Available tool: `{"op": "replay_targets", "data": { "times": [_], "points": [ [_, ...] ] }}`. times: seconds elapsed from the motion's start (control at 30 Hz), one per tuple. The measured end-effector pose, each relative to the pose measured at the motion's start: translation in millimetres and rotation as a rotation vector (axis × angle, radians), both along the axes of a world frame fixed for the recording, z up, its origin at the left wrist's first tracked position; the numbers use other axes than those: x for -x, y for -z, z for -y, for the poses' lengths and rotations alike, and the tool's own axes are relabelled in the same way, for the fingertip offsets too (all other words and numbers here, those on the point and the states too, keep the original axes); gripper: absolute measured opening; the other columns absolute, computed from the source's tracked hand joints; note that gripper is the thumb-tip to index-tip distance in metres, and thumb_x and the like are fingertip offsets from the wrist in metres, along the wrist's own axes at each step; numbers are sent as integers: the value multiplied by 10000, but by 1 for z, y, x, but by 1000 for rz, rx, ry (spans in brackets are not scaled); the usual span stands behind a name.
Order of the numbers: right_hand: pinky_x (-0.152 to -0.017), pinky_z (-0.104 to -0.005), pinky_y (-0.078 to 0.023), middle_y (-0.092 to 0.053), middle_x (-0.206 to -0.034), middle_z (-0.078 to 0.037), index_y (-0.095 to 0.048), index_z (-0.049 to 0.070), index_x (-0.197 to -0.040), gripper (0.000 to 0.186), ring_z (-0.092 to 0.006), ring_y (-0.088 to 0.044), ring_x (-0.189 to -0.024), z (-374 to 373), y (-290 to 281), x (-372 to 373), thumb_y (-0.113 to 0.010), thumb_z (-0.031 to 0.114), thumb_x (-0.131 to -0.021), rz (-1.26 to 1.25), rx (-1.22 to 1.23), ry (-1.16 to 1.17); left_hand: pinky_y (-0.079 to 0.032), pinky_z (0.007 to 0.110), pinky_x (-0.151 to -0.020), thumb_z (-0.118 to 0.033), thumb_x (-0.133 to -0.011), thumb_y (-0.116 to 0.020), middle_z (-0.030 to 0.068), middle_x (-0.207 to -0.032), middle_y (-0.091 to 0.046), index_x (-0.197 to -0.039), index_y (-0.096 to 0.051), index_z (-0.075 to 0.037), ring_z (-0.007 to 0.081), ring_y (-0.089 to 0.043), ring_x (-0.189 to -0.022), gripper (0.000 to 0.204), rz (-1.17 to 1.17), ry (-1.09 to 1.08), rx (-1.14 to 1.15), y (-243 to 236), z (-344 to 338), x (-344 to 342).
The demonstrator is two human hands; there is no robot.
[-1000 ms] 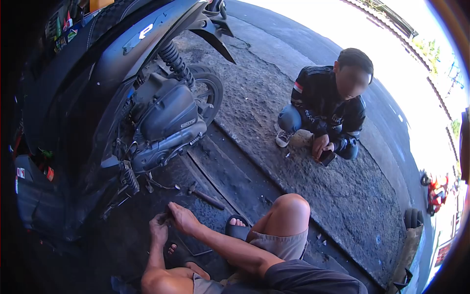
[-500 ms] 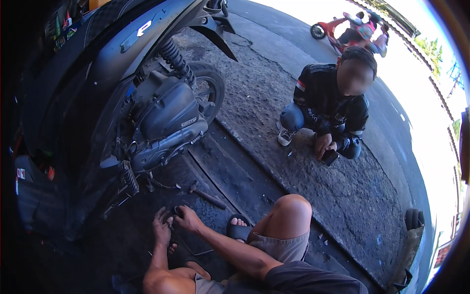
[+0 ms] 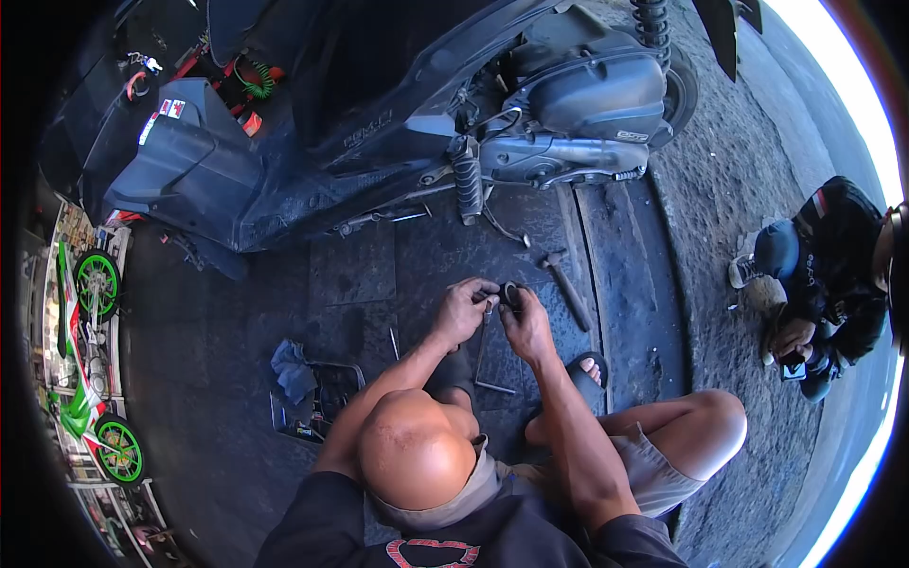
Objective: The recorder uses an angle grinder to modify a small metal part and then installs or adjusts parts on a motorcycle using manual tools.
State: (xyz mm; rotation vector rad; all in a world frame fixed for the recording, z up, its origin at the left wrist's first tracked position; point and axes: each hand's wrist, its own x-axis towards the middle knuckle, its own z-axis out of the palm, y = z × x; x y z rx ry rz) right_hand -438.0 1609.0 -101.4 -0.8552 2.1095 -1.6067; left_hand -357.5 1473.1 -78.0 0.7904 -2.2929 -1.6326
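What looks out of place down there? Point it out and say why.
No clear spill or damage shows. Only mildly odd: the hammer lies loose on the dark floor, apart from the tray, and a blue-grey rag is bunched over the tray's left side, so both look untidy.

A small, dark, round piece [image 3: 511, 292] with a paler curved rim sits in the right hand's [image 3: 528, 325] fingertips, near the frame's centre, rounded outline facing the camera; its material is unclear.
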Motion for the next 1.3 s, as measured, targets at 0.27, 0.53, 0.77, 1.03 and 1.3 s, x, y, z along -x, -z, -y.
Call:
{"op": "replay_targets", "data": {
  "times": [0.27,0.53,0.77,1.03,1.3],
  "points": [
    [-875,-398,-506,-617,-1134,-249,-616,-78,-1080,281,-398,-636,-1019,-3,5,0,-658,60,-839,-64,-40,80,-519,328,-731,-77,-848,-708,108,-893,-696,-947,-719,-7,194,-670,-809,121,-12,143,243,-12,1,9],
    [-900,-448,-496,-608,-1153,-279,-630,-78,-1040,253,-447,-606,-1047,-3,-9,-3,-655,72,-838,-93,-160,90,-523,323,-665,-63,-848,-696,104,-810,-685,-911,-682,8,167,-658,-716,96,-5,144,204,-8,3,9],
    [-918,-442,-493,-609,-1152,-287,-640,-73,-1045,255,-456,-601,-1058,-6,-12,-6,-639,93,-851,-108,-133,53,-517,365,-641,-61,-868,-622,119,-763,-674,-908,-610,-12,245,-656,-666,64,55,188,197,4,9,6],
    [-791,-460,-509,-643,-921,-271,-677,-68,-957,258,-427,-647,-875,3,-11,-9,-673,167,-849,-27,-299,200,-502,331,-614,-63,-894,-630,88,-788,-673,-916,-608,-14,187,-648,-681,58,23,119,28,16,3,5],
    [-734,-444,-529,-653,-921,-272,-677,-57,-971,277,-397,-676,-816,-6,-8,-2,-699,195,-857,-52,-278,165,-510,273,-694,-104,-912,-666,48,-845,-664,-1140,-640,-24,137,-625,-741,243,-60,157,23,26,4,8]
  ]
}}
